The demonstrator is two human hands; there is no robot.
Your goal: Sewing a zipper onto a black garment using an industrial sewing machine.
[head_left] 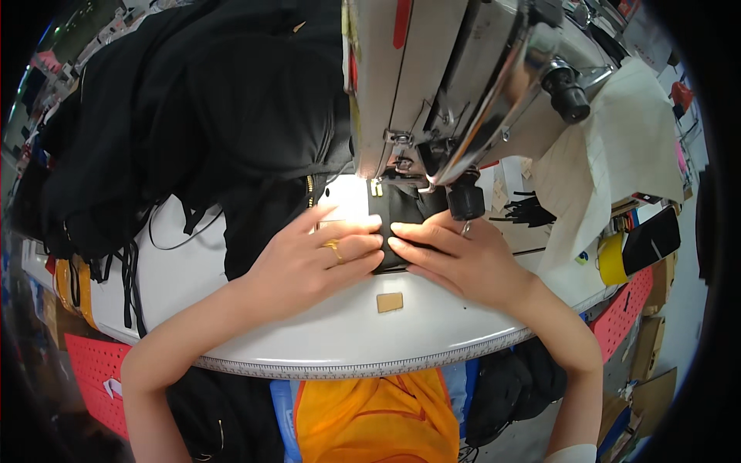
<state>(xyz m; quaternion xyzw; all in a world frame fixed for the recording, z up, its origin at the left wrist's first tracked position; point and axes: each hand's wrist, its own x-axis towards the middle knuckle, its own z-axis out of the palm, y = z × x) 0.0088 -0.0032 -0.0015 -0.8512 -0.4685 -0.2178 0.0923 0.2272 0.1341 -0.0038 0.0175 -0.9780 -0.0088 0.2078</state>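
At frame centre, below a white metal sewing-machine head (378,100), a flat black fabric piece (400,207) lies under left hand (309,258) and right hand (480,258), fingers extended, ungripping, apparently mid-alignment for stitching, next needing even guidance.

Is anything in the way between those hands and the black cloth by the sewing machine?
Nothing I can see. The left hand and right hand have their fingertips right at the black cloth. The small tan piece lies nearer the person, clear of both.
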